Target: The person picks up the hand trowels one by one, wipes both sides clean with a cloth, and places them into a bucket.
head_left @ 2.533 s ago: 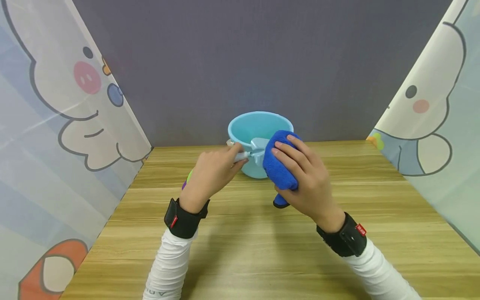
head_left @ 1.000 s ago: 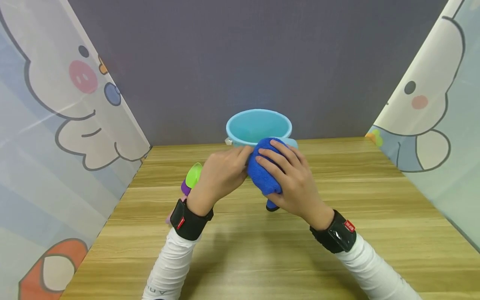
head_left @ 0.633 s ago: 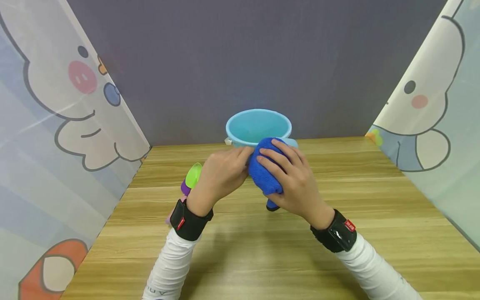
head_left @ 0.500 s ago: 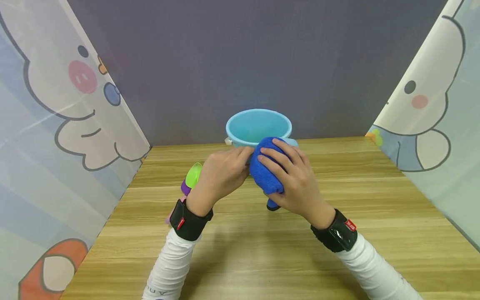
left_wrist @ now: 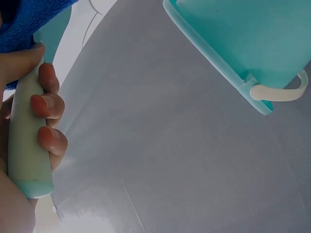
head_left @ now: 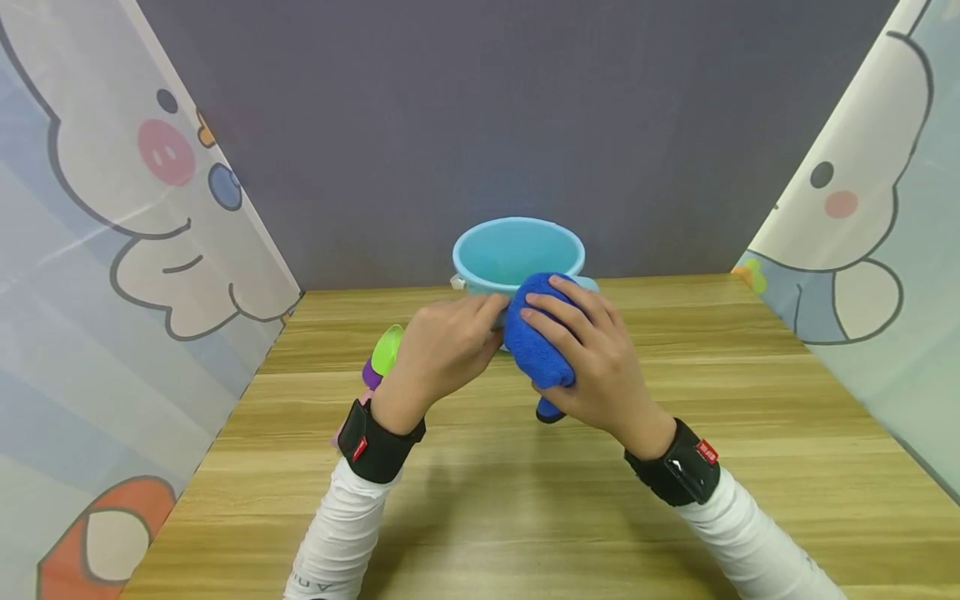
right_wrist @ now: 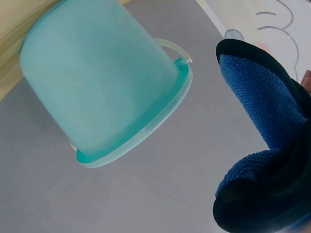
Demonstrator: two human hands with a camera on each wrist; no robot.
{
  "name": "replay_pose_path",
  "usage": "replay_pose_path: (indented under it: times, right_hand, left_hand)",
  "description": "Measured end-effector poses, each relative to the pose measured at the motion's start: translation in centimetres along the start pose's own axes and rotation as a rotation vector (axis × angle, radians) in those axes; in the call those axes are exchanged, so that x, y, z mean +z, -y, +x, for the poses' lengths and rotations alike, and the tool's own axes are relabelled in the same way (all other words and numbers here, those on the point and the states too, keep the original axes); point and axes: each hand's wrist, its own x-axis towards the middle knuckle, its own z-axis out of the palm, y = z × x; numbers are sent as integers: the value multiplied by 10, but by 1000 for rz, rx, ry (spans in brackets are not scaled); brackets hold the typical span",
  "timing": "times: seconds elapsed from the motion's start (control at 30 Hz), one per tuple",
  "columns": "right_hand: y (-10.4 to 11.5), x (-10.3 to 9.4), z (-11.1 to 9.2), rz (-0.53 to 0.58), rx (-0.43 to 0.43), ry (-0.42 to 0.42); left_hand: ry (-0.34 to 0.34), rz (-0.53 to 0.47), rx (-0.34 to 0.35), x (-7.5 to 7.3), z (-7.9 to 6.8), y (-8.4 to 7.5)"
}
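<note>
Cloth [head_left: 534,346] edged right | left fingers [left_wrist: 47,106] wrap handle [left_wrist: 26,145] | right fingers [head_left: 564,312], parted, clasp cloth

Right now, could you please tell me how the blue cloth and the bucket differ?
The blue cloth is mostly deep blue, while the bucket is pale turquoise. The cloth looks fuzzy, the bucket smooth. The cloth is gripped by the right hand, whereas the bucket stands upright on the table. Both are bluish.

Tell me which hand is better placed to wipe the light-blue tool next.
Right, I'd judge: the right hand holds the blue cloth over part of the light-blue tool, while the left hand grips the tool's pale handle.
</note>
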Motion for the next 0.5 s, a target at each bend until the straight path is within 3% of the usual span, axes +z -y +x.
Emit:
replay_pose_path:
  times: [0.5]
  right_hand:
    - [-1,-1,0,-27,0,-1]
  left_hand:
    - [-6,-11,-6,0,1,1]
